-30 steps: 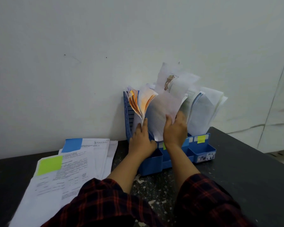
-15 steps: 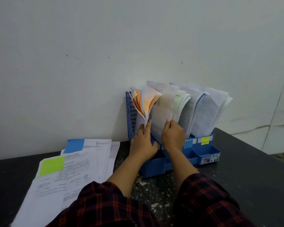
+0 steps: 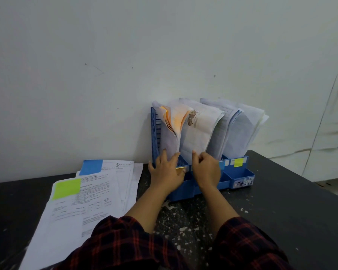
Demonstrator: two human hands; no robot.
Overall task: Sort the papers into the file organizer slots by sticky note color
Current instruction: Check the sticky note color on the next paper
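Now the sheet w/ the brown picture (image 3: 198,131) sits lower in the blue file organizer (image 3: 240,175), 2nd slot. Left hand (image 3: 167,171) lies flat w/ straight fingers on the 1st slot's papers (image 3: 169,133). Right hand (image 3: 206,169) is loosely curled at the sheet's bottom; can't tell if it pinches. Loose papers (image 3: 90,193) w/ green note (image 3: 66,188) & blue note (image 3: 91,167) lie left on the black bench (image 3: 291,211).

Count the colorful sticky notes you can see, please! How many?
4, maybe more hidden. A green sticky note and a blue sticky note are on the loose papers. A yellow sticky note and part of a blue label are on the file organizer.
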